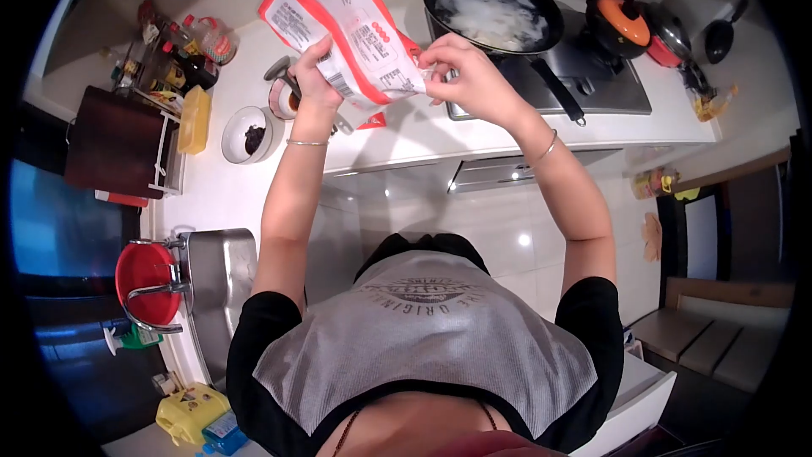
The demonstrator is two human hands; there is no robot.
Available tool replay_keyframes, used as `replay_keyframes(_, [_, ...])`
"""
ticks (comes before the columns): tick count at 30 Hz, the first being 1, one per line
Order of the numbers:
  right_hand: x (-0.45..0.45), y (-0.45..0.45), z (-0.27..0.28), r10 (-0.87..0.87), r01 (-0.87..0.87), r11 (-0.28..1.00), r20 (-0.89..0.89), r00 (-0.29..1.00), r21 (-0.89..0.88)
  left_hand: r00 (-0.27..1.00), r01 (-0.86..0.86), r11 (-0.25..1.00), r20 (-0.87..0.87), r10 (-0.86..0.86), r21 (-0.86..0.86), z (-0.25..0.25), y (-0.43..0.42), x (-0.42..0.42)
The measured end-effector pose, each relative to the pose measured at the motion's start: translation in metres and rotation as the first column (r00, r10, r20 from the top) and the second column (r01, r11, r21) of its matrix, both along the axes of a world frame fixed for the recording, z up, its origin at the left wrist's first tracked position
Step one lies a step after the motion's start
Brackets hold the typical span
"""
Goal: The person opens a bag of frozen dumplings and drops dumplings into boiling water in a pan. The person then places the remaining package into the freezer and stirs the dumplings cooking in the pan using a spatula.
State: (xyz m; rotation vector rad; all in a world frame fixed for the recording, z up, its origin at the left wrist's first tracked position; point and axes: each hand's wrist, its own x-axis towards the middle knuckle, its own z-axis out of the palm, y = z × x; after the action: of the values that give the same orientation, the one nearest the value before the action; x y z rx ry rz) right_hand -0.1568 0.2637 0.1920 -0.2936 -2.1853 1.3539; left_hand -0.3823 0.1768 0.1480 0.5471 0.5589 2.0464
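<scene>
A red and white printed food bag [345,21] is held up over the counter, tilted, its text side facing me. My left hand [318,80] is closed around its lower left edge. At the opposite lower corner, my right hand [469,80] pinches the bag's edge between thumb and fingers. Just beyond my right hand, a black frying pan [545,13] sits on the stove [613,89], with whitish, steamy-looking contents. Below the bag, a small red piece of packaging [372,122] lies on the counter, partly hidden.
A white bowl with dark food [233,140] and a small cup [282,100] stand left of my left hand. The pan's handle [558,89] points toward me. An orange-lidded pot [617,25] is at the right; bottles [199,68] and a sink [222,262] are at the left.
</scene>
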Motion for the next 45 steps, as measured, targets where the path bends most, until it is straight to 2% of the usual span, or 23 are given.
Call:
replay_keyframes(5, [0.000,-0.004,0.005,0.008,-0.005,0.988,-0.019,1.000,0.152,0.997,-0.066,0.998,0.051,0.066,0.004,-0.019,-0.008,-0.005])
replay_keyframes(10, [0.016,0.015,0.031,-0.285,0.295,0.939,-0.078,0.955,0.176,0.970,-0.145,0.989,0.198,0.138,0.024,-0.016,-0.025,0.006])
replay_keyframes(11, [0.015,0.037,0.029,-0.388,0.386,0.859,-0.065,0.919,0.336,0.966,-0.156,0.986,0.218,0.142,0.050,-0.018,-0.028,0.005])
replay_keyframes(13, [0.011,0.094,0.007,-0.446,0.457,0.806,-0.122,0.886,0.376,0.954,-0.183,0.978,0.258,0.153,0.096,-0.027,-0.036,0.002])
replay_keyframes(14, [0.007,0.140,-0.022,-0.455,0.439,0.658,-0.142,0.879,0.611,0.948,-0.198,0.973,0.275,0.159,0.120,-0.030,-0.042,0.000])
replay_keyframes(15, [0.006,0.166,-0.037,-0.505,0.439,0.560,-0.131,0.853,0.702,0.926,-0.259,0.962,0.305,0.221,0.090,-0.032,-0.051,0.002])
replay_keyframes(16, [0.006,0.204,-0.070,-0.518,0.464,0.608,-0.121,0.847,0.644,0.925,-0.281,0.956,0.291,0.244,0.089,-0.033,-0.064,0.002])
replay_keyframes(18, [0.008,0.238,-0.091,-0.671,0.346,0.608,0.230,0.705,0.715,0.916,-0.335,0.938,0.264,0.302,0.089,-0.035,-0.094,0.002])
replay_keyframes(19, [0.006,0.230,-0.086,-0.715,0.321,0.610,0.329,0.617,0.724,0.875,-0.434,0.900,0.249,0.415,0.027,-0.028,-0.112,0.009])
replay_keyframes(20, [0.003,0.222,-0.081,-0.697,0.280,0.621,0.352,0.625,0.732,0.859,-0.460,0.888,0.261,0.440,0.015,-0.032,-0.132,0.009])
replay_keyframes(22, [-0.010,0.148,-0.032,-0.643,0.272,0.564,0.209,0.737,0.779,0.820,-0.515,0.857,0.284,0.498,-0.015,-0.042,-0.176,0.005])
replay_keyframes(25, [-0.058,0.135,-0.038,-0.468,0.144,0.427,0.082,0.880,0.893,0.752,-0.622,0.783,0.271,0.601,-0.011,-0.054,-0.232,0.011])
replay_keyframes(26, [-0.079,0.128,-0.057,-0.377,0.072,0.515,0.150,0.914,0.854,0.750,-0.629,0.776,0.290,0.595,0.035,-0.060,-0.248,0.014])
replay_keyframes(27, [-0.097,0.116,-0.077,-0.130,-0.029,0.651,0.149,0.980,0.758,0.752,-0.632,0.770,0.303,0.585,0.084,-0.066,-0.263,0.017])
replay_keyframes(28, [-0.110,0.072,-0.067,0.064,-0.169,0.566,0.162,0.985,0.807,0.756,-0.633,0.763,0.318,0.572,0.132,-0.073,-0.278,0.020])
replay_keyframes(29, [-0.123,0.039,-0.066,0.124,-0.345,0.434,0.324,0.938,0.832,0.761,-0.631,0.754,0.330,0.558,0.183,-0.077,-0.290,0.025])
replay_keyframes(31, [-0.166,0.015,-0.119,0.254,-0.370,0.270,0.305,0.918,0.889,0.748,-0.653,0.725,0.338,0.571,0.220,-0.079,-0.306,0.038])
replay_keyframes(34, [-0.197,-0.015,-0.147,0.342,-0.446,0.181,0.369,0.864,0.876,0.684,-0.728,0.652,0.288,0.670,0.211,-0.083,-0.329,0.053])
replay_keyframes(36, [-0.210,-0.020,-0.173,0.339,-0.440,0.211,0.356,0.871,0.873,0.598,-0.801,0.584,0.241,0.765,0.132,-0.089,-0.348,0.063])
replay_keyframes(40, [-0.219,-0.020,-0.180,0.340,-0.548,0.181,0.471,0.814,0.817,0.605,-0.795,0.593,0.202,0.770,0.125,-0.090,-0.376,0.076])
replay_keyframes(41, [-0.219,-0.018,-0.182,0.368,-0.518,0.165,0.434,0.822,0.839,0.638,-0.770,0.605,0.217,0.739,0.202,-0.096,-0.381,0.075])
replay_keyframes(44, [-0.226,-0.016,-0.187,0.458,-0.415,0.193,0.293,0.839,0.889,0.533,-0.842,0.536,0.261,0.805,0.069,-0.122,-0.398,0.064])
replay_keyframes(45, [-0.225,-0.019,-0.181,0.481,-0.381,0.238,0.232,0.845,0.893,0.570,-0.816,0.574,0.266,0.777,0.071,-0.123,-0.401,0.060])
